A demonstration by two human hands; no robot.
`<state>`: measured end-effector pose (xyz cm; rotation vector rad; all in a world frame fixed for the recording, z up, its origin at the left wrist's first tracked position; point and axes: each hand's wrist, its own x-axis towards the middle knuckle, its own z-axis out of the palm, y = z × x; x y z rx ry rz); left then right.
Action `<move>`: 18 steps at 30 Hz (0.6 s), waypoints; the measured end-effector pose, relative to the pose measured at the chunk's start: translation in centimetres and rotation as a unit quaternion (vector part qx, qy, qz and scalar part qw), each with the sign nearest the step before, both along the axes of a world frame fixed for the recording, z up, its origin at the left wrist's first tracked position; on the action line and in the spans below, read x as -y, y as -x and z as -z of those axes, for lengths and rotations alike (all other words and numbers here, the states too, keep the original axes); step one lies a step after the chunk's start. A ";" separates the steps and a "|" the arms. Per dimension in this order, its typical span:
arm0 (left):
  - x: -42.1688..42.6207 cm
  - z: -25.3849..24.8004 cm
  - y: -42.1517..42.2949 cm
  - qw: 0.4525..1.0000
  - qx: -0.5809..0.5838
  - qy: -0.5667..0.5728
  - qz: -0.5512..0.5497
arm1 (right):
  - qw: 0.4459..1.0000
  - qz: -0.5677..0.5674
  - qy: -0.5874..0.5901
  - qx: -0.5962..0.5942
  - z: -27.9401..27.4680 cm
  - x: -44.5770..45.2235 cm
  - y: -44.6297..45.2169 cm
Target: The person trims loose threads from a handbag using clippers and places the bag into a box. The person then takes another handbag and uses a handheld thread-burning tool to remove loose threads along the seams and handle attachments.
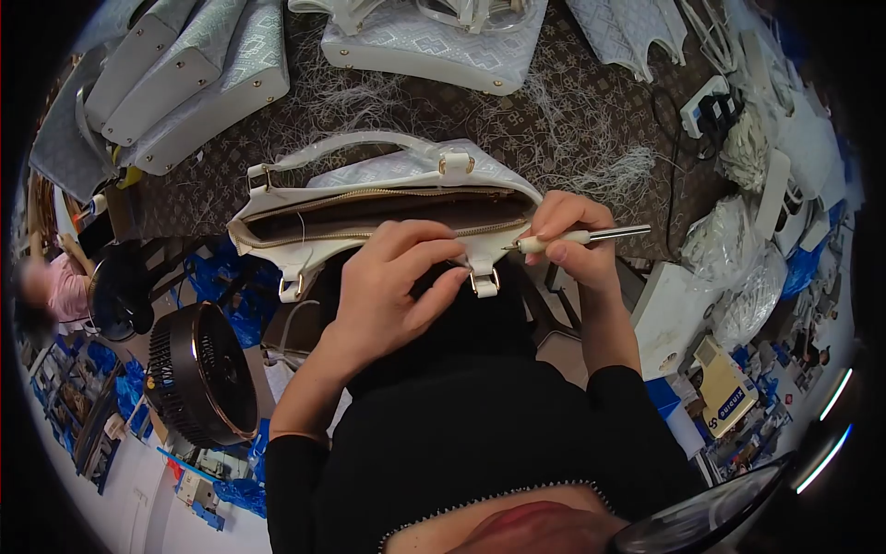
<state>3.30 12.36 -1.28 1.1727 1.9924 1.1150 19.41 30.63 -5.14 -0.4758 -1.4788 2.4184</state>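
Note:
A white handbag point(489, 242) with a patterned silvery panel lies at the table's near edge, its zip opening gaping toward me. My left hand point(397, 286) rests on the near side of the bag, with thumb and fingers pinching its edge beside a gold-ringed handle tab point(484, 283). In my right hand point(577, 235) is a pen-like tool point(554, 242) with a white grip and a metal shaft. Its thin tip points left, close to the bag's right end; I cannot tell whether it touches. A loose thread hangs over the bag's left part.
Several similar bags point(198, 78) stand at the back left, and another bag point(434, 55) lies at the back. Thread scraps point(618, 180) litter the patterned table cover. A power strip point(706, 106) sits at right, with plastic wrapping below. A black fan point(203, 374) stands at lower left; a person sits beyond.

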 end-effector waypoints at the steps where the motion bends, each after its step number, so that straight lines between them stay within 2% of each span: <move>1: -0.9 0.3 0.4 0.997 0.036 0.018 0.065 | 1.000 -0.002 0.001 -0.024 0.3 -0.1 -0.1; 2: -1.5 0.5 0.8 0.988 0.072 0.037 0.129 | 0.999 -0.005 0.002 -0.047 0.6 -0.1 -0.2; 3: -1.8 0.5 1.0 0.988 0.073 0.037 0.130 | 0.999 -0.004 0.002 -0.047 0.8 0.1 -0.4; 5: -2.2 0.6 1.5 0.970 0.159 0.060 0.175 | 0.992 0.026 0.091 -0.083 1.2 0.4 -0.8; 6: -2.0 1.0 1.7 0.960 0.185 0.059 0.201 | 0.992 0.029 0.094 -0.081 1.4 0.4 -1.0; 18: -2.5 1.1 1.5 0.928 0.229 0.124 0.268 | 0.991 0.010 0.112 -0.075 1.8 0.6 -1.8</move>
